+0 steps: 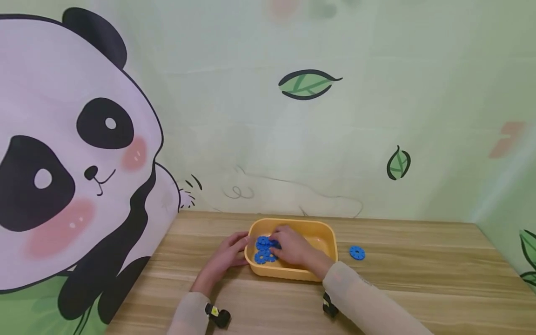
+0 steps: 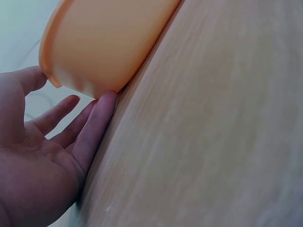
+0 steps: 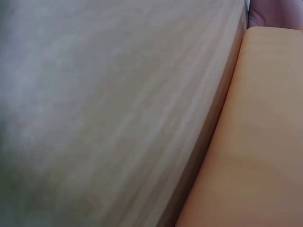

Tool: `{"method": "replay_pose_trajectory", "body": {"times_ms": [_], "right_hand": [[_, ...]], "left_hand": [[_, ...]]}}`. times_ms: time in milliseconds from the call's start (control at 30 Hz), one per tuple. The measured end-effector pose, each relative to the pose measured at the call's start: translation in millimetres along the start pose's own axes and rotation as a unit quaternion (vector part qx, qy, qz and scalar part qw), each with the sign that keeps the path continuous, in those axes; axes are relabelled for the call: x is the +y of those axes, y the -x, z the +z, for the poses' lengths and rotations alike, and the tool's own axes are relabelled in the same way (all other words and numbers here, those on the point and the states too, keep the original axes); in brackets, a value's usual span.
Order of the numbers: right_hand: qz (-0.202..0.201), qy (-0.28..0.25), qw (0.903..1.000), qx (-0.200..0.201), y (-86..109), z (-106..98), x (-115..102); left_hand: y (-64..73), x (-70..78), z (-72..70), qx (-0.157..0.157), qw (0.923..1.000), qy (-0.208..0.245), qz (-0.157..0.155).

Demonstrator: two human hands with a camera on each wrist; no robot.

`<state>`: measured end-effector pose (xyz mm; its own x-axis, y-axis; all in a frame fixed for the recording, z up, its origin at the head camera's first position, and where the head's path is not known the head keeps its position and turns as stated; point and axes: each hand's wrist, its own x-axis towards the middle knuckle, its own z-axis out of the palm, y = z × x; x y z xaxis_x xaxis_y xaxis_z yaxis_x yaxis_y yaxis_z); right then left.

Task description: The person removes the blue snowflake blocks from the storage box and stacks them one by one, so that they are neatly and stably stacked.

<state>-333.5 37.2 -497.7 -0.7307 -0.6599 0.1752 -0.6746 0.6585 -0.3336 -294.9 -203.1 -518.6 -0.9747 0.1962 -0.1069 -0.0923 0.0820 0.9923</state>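
A yellow-orange plastic basket stands on the wooden table. Several blue notched discs, shaped like snowflake building pieces, lie in its left part. My left hand is at the basket's left end; in the left wrist view its thumb meets the rim and its nearly straight fingers touch the lower wall. My right hand reaches over the front rim into the basket, thumb and fingertips down among the discs. I cannot tell whether it pinches one. The right wrist view shows mainly the basket's outer wall, with that hand out of sight.
One loose blue disc lies flat on the table, to the right of the basket. Behind the table's far edge hangs a pale green backdrop printed with a panda and leaves. Small black devices are strapped at both wrists.
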Motion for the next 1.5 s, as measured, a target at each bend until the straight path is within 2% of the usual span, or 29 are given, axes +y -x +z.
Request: {"method": "replay_pose_trajectory", "body": {"times_ms": [400,867,1267,1500], "right_hand": [[0.002,0.001,1.0000,0.007,1.0,-0.1,-3.3],[0.009,0.012,0.9999,0.004,2.3,0.7,-2.2],[0.013,-0.013,0.9997,0.013,3.3,-1.8,-2.5],[0.009,-0.026,0.9996,0.007,2.8,-12.3,-4.1]], "left_hand": [[-3.0,-1.5,-3.6,-0.005,1.0000,0.000,-0.004],[-2.4,-1.2,-0.7,-0.005,1.0000,0.003,-0.005],[-1.9,-1.7,0.7,-0.011,0.9999,0.000,-0.010],[-2.8,-3.7,-0.7,-0.005,1.0000,0.004,-0.006]]}}
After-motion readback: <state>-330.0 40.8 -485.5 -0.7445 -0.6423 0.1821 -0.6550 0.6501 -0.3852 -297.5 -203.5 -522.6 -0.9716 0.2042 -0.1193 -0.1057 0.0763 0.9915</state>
